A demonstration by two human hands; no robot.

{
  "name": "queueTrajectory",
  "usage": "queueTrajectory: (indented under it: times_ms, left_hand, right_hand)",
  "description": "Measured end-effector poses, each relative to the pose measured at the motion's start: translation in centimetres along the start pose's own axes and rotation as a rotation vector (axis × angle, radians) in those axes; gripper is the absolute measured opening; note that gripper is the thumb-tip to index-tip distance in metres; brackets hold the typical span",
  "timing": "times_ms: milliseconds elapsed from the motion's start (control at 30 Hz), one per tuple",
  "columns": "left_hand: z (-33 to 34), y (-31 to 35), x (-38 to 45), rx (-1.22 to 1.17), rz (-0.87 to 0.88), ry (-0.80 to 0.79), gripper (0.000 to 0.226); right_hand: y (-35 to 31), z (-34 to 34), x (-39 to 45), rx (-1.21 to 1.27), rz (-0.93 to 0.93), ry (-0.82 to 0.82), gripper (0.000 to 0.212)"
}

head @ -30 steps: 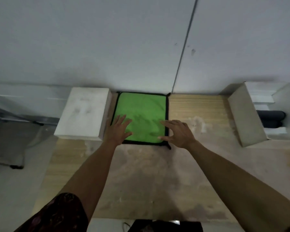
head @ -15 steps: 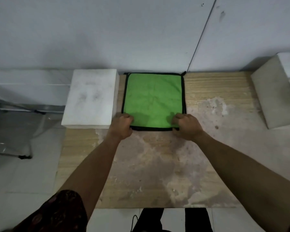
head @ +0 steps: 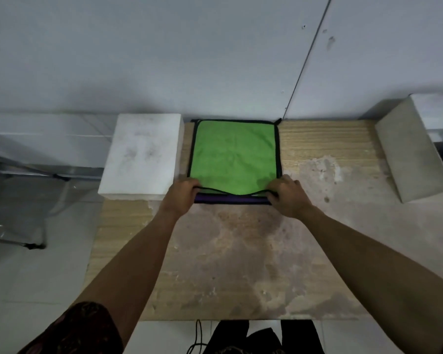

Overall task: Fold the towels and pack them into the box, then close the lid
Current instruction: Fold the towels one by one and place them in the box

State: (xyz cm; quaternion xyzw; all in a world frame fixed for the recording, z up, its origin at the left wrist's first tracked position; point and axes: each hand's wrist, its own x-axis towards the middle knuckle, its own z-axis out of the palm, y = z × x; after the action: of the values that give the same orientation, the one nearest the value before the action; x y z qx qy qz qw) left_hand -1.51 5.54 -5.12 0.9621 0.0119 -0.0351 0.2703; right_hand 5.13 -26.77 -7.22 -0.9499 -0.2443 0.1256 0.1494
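Note:
A green towel (head: 234, 157) with black trim lies flat at the back of the wooden table, on top of a purple towel (head: 230, 199) whose near edge shows beneath it. My left hand (head: 180, 194) pinches the green towel's near left corner. My right hand (head: 287, 194) pinches its near right corner. The near edge is lifted slightly between the two hands. A white box (head: 141, 157) stands just left of the towels. At the far right an open box with a raised grey lid (head: 412, 152) sits partly out of frame.
The wooden table (head: 241, 264) is worn and stained in the middle. A white wall runs right behind the towels. A metal frame (head: 33, 245) stands on the tiled floor to the left. A dark cord hangs at the table's near edge.
Both hands slid from flat on the green towel back to its near corners and closed on them. The near edge has risen, showing the purple towel underneath.

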Motion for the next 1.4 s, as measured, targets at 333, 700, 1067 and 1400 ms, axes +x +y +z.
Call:
queueTrajectory:
  times_ms: [333, 700, 1067, 1400]
  left_hand:
    - [-1.5, 1.2, -3.1, -0.329, -0.049, 0.082, 0.009]
    - [1.4, 2.5, -12.1, -0.566, -0.164, -0.012, 0.027]
    - [2.5, 3.1, -14.5, -0.545, -0.272, -0.059, 0.015]
    - [4.6, -0.4, -14.4, -0.308, -0.479, 0.008, 0.023]
  right_hand:
    - [1.0, -4.0, -3.4, 0.749, 0.183, 0.021, 0.013]
    - [1.5, -5.1, -11.6, 0.794, 0.253, -0.196, 0.039]
    - [2.3, -5.2, -12.3, 0.730, 0.356, -0.444, 0.030]
    - [1.1, -2.7, -6.7, 0.398, 0.250, -0.240, 0.005]
